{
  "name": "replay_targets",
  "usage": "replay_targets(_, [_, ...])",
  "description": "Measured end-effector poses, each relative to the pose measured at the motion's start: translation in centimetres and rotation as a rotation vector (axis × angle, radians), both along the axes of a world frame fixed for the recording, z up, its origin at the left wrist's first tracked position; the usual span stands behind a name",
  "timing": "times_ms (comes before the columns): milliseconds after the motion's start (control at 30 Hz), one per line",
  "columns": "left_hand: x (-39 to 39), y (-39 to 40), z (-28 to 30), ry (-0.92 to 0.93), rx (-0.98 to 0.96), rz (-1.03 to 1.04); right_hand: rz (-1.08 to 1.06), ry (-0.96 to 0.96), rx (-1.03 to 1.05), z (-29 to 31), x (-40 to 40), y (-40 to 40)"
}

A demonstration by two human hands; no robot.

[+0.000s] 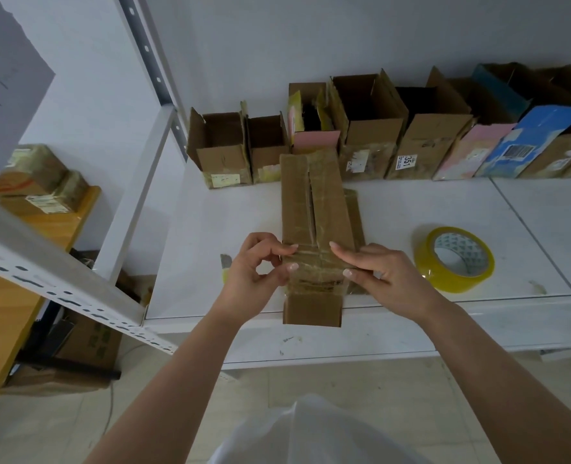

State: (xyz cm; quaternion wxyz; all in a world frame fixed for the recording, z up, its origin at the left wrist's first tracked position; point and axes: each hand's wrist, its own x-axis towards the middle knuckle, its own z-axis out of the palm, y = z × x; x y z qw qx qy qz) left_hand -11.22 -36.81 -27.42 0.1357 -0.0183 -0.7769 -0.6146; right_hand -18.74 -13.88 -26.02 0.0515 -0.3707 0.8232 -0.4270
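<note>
A long brown cardboard box (pixel 314 209) lies on the white shelf (pixel 210 256), its near end hanging over the front edge. Its top flaps meet along a slit, and old clear tape crosses the near part. My left hand (pixel 254 276) pinches the box's left edge with thumb and fingertips. My right hand (pixel 377 272) presses straight fingers on the taped band from the right. A roll of yellowish clear tape (pixel 458 259) stands on the shelf to the right of my right hand.
Several open cardboard boxes (pixel 371 128), some pink or blue, line the back of the shelf against the wall. A small cutter (pixel 225 266) lies left of my left hand. A white steel rack post (pixel 150 51) rises at left, with wooden furniture and parcels (pixel 42 185) beyond.
</note>
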Motion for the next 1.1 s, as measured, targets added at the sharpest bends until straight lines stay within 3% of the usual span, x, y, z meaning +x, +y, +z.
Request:
replay_targets(167, [0.2,0.6,0.0,0.030,-0.142,0.057,-0.019,0.003,-0.024,0.4,0.4,0.2])
replay_targets(333, [-0.4,2.8,-0.1,0.057,-0.210,0.208,-0.086,0.177,0.017,0.3,0.8,-0.6])
replay_targets(467, [-0.1,2.3,0.9,-0.002,-0.205,0.184,-0.055,0.078,-0.001,0.6,0.8,0.2])
replay_targets(633, [-2.3,1.7,4.7,-0.208,-0.370,0.362,-0.240,-0.014,-0.255,1.0,1.5,1.5])
replay_targets(767, [-7.8,3.7,7.2,-0.503,-0.617,0.368,-0.322,0.009,-0.243,1.1,1.5,2.4])
replay_targets(900, [-10.5,5.8,7.6,-0.773,-0.620,0.358,-0.355,-0.005,-0.184,0.7,1.7,3.0])
replay_targets(1000, [-10.4,6.2,8.1,-0.752,-0.608,0.374,-0.400,-0.001,-0.163,0.7,1.4,4.0])
replay_targets(1100, [-9.7,5.5,10.2,-0.655,-0.564,0.278,-0.516,-0.049,-0.271,1.7,0.3,5.5])
